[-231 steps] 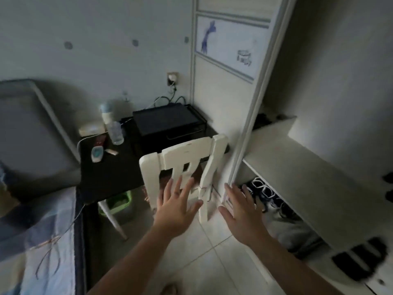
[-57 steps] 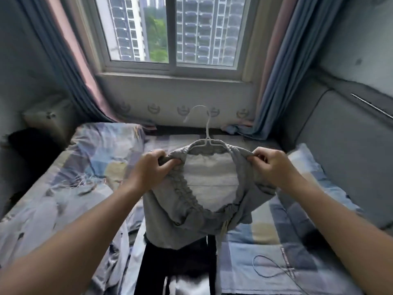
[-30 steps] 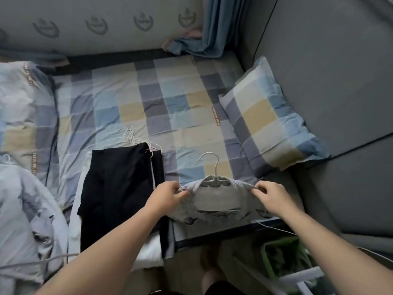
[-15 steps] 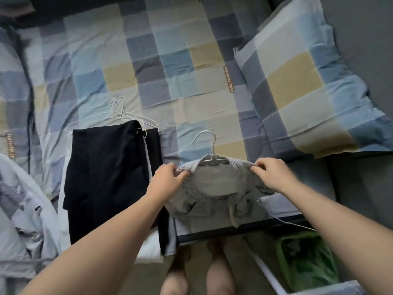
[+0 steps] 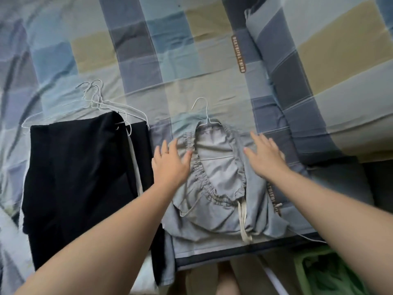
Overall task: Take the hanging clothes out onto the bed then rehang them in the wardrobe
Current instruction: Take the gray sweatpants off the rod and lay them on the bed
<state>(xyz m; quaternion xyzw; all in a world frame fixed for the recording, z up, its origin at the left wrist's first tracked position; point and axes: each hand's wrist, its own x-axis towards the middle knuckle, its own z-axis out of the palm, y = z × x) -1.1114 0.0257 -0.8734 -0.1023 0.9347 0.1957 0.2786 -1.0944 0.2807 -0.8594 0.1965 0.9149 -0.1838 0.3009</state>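
Released since half a second ago: the grey garment (image 5: 219,188) now lies on the bed (image 5: 148,50), lower centre of frame, wire hanger (image 5: 203,111) still in it. Your left hand (image 5: 170,161) and right hand (image 5: 265,159) sit over its waistband, fingers spread, gripping nothing. Black clothes (image 5: 80,171) lie just left.

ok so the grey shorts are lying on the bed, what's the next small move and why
Probably lift both hands clear and head to the wardrobe for another garment. The grey shorts lie flat on the bed, on their hanger, beside the black clothes. The left hand and right hand are open, gripping nothing, so this piece looks placed.
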